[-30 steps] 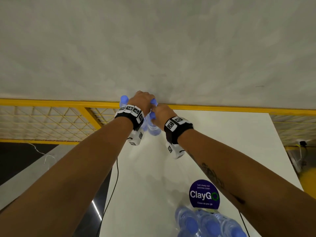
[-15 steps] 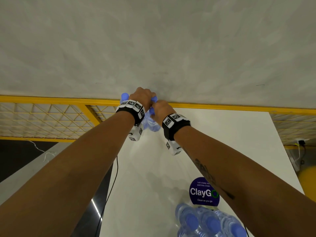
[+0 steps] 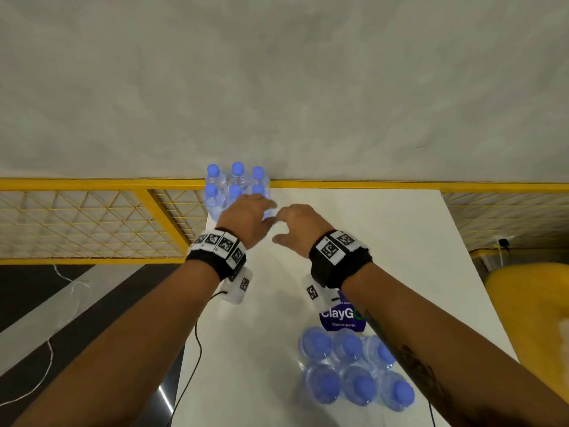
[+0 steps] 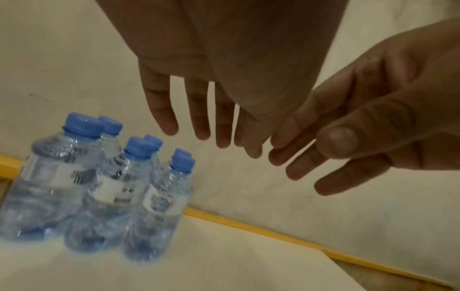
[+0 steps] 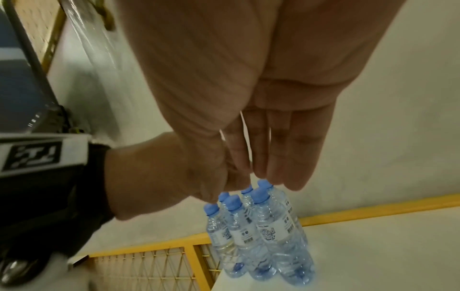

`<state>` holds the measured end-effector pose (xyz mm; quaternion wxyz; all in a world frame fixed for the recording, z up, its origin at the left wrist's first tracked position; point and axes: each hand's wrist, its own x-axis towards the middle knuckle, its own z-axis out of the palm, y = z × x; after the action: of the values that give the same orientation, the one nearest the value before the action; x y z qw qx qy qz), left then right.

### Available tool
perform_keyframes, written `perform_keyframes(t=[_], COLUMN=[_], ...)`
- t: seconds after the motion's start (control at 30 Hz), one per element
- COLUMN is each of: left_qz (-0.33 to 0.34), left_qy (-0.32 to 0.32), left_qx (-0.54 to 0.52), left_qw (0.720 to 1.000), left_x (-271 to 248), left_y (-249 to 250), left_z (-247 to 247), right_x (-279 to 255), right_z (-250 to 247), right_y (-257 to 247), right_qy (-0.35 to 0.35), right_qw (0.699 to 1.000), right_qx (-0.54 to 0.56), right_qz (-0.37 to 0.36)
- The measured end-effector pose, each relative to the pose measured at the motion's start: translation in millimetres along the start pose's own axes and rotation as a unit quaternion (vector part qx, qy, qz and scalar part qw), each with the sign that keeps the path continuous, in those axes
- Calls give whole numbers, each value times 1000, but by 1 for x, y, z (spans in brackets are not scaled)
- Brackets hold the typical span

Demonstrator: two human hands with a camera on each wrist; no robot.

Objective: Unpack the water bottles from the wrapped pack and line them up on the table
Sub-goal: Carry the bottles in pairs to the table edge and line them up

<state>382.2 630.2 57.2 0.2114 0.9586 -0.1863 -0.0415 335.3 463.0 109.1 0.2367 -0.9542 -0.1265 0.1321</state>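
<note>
Six upright bottles [image 3: 236,188] stood clustered at the tabletop's [image 3: 400,241] far left corner, against the yellow rail [image 3: 369,184]. Left hand [image 3: 246,218] and right hand [image 3: 300,224] hovered just near of the bottles, fingers [image 4: 169,110] spread, holding nothing. Wrapped pack [image 3: 354,371] sat well nearer, beside a purple sticker [image 3: 340,318].

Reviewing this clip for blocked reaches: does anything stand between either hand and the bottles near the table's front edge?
Nothing visible does. The left hand and right hand hover open above bare table; the six near bottles stand closer to the person, partly under the right forearm. The purple sticker lies flat.
</note>
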Motion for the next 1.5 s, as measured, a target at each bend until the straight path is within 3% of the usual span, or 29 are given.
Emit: perform_keyframes(t=[0.07,0.2,0.37,0.53,0.77,0.93,1.1,1.3,1.5], left_qz=[11,31,42,59,50,51,53,72,48], left_qy=[-34,-123,-190,-186,-166,-157,-132,-44,4], left_qx=[-47,-30,-43,-27,28,46,23,-4,141], left_qw=[998,992,980,980,985,985,990,996,989], left_x=[-41,-112,-171,-188,-185,-182,-164,-96,10], left_y=[24,62,92,121,129,126,113,97,74], left_z=[10,35,65,76,97,109,100,51,9], right_x=[-38,-124,-215,-254,-252,-253,-248,-196,-91], right_z=[0,3,47,90,114,113,99,43,-6], right_y=[-2,-8,-1,-1,2,1,5,5,16], right_qy=[-22,-73,-156,-107,-84,-84,-55,8,31], right_qw=[1000,997,986,985,983,983,992,999,997], right_qx=[-3,-5,-34,-99,-133,-108,-65,3,5], right_qz=[8,7,50,91,98,119,94,47,75])
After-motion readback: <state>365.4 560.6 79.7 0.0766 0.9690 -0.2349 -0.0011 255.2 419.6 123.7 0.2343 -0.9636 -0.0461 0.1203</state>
